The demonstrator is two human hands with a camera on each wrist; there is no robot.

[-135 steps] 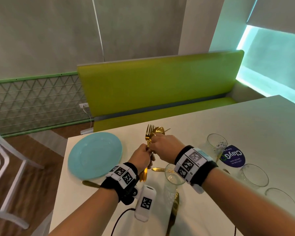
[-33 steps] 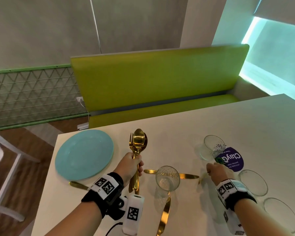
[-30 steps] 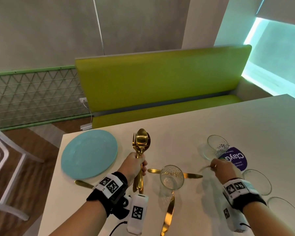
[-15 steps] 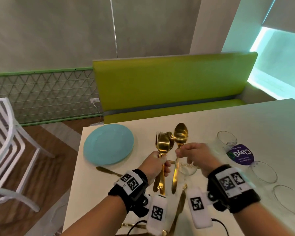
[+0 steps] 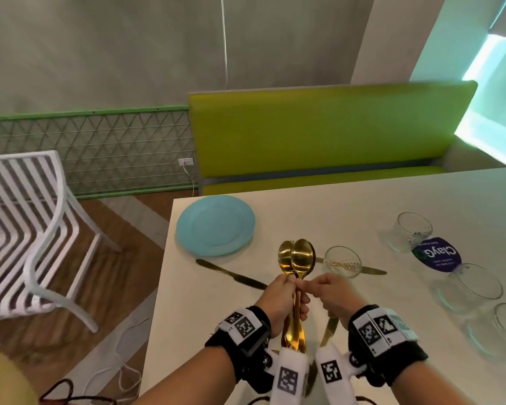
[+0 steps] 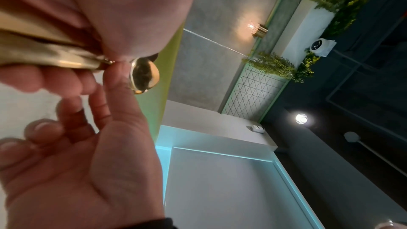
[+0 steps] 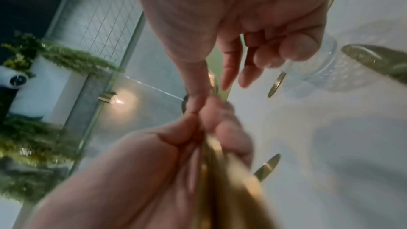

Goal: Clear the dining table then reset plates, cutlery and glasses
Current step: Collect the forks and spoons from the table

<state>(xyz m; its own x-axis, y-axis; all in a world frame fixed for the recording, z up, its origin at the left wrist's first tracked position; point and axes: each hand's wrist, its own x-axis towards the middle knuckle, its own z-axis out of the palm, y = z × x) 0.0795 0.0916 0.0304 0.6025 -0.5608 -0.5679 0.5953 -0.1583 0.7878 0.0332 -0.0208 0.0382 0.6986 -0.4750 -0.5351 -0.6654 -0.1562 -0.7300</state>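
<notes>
Right then, the left hand [image 5: 281,302] had its fingers wrapped tight around a bunch of gold cutlery [image 5: 296,260]. The spoon bowls stuck up above the fingers, and the handles hung down below them. The right hand [image 5: 332,296] sat just beside it, with thumb and first finger pinching the bunch where the spoon necks were. Its other fingers [image 7: 249,74] were loose and a little bent, holding nothing.

Past the fingertips, on the white table [image 5: 348,206], sat a blue plate [image 5: 215,225]. A gold knife [image 5: 231,274] lay between the plate and the left hand. A clear glass [image 5: 343,261] stood near the right hand's fingers, with another gold knife [image 5: 371,270] behind it. More glasses [image 5: 414,229] stood well apart, off to the right.
</notes>
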